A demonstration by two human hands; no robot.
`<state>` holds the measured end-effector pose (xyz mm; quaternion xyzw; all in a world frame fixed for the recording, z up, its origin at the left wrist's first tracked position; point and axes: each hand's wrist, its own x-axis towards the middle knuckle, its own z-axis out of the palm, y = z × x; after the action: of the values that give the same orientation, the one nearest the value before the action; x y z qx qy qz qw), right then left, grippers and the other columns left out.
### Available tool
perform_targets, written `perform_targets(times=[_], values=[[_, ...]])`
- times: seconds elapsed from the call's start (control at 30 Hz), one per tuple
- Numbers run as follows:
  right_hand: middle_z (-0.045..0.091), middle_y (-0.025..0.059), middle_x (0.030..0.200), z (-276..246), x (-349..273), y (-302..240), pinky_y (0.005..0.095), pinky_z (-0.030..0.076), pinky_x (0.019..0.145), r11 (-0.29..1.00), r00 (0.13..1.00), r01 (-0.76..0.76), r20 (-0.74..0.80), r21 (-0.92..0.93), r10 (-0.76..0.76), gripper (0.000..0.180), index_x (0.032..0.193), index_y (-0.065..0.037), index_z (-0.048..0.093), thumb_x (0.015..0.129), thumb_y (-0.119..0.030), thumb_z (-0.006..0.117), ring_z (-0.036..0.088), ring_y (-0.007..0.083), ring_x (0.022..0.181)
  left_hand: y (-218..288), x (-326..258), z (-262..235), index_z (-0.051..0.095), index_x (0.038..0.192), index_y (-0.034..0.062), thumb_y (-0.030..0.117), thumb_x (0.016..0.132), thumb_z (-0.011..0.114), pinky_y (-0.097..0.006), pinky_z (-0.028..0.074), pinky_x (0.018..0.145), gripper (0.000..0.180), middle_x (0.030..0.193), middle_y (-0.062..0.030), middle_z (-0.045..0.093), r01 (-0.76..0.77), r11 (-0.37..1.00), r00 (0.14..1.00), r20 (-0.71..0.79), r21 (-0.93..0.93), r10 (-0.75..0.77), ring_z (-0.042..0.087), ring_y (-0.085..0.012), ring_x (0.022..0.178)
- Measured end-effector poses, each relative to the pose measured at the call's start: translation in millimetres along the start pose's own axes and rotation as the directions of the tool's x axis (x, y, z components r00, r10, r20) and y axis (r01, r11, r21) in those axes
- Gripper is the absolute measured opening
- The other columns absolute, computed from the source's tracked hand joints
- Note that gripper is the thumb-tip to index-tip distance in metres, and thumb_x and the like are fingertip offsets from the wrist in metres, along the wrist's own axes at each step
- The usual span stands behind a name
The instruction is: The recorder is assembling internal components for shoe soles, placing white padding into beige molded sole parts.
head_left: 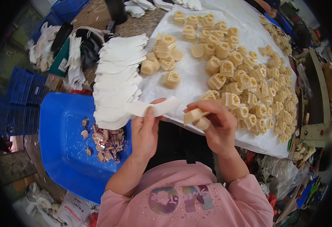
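My left hand (pixel 146 130) pinches a white curved strip (pixel 169 106) between thumb and fingers, in front of my chest. Its soft-looking material may be cloth or foam; I cannot tell which. My right hand (pixel 221 126) is closed on a beige moulded piece (pixel 191 116), with its flat face toward the strip and a small gap between them. Just beyond my left hand lies a fanned stack of white cut pieces (pixel 117 72). Loose beige moulded pieces (pixel 234 79) with hollow openings spread over the right of the table, and a smaller group (pixel 165 53) lies left of them.
White sheeting (pixel 188 75) covers the table. A blue tub (pixel 65 151) at my left holds small shiny, coppery pieces (pixel 107 142). Blue crates (pixel 24 89) stand farther left. Clear plastic bags (pixel 283 172) lie low at the right. Another person's hand (pixel 266 7) shows at the far right.
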<state>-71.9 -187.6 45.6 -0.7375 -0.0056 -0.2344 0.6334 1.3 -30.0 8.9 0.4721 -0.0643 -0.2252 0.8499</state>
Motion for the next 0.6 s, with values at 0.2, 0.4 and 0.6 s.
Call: perform_targets(times=[0.2,0.4,0.6], values=[[0.062,0.0150,0.103,27,-4,15,0.0362,0.050,0.071,0.885,0.900,0.430,0.013,-0.181,-0.435,0.043,0.109,-0.006,0.053,0.072,0.013,0.062,0.061,0.0291,0.087,-3,-20,11,0.051,0.119,-0.0089,0.017,0.097,0.046,-0.027,0.044,0.088,0.034,0.107,-0.0107,0.059,0.026,0.990,0.998,0.063,-0.137,-0.017,0.056,-0.0131,0.097],[0.058,0.0130,0.107,38,-8,25,0.0340,0.049,0.072,0.869,0.877,0.454,-0.072,-0.195,-0.475,0.046,0.109,-0.008,0.054,0.070,0.015,0.060,0.056,0.0278,0.087,6,-25,15,0.049,0.120,-0.0084,0.020,0.099,0.039,-0.033,0.046,0.092,0.037,0.115,-0.0156,0.057,0.011,0.994,0.992,0.128,-0.106,0.002,0.057,-0.0199,0.106],[0.058,0.0123,0.102,36,-1,25,0.0342,0.050,0.071,0.811,0.828,0.538,-0.036,-0.230,-0.560,0.046,0.108,-0.005,0.055,0.068,0.016,0.061,0.053,0.0271,0.088,5,-29,15,0.046,0.122,-0.0098,0.019,0.099,0.037,-0.034,0.044,0.094,0.038,0.122,-0.0166,0.053,0.013,0.996,0.989,0.149,-0.085,0.000,0.055,-0.0205,0.109]])
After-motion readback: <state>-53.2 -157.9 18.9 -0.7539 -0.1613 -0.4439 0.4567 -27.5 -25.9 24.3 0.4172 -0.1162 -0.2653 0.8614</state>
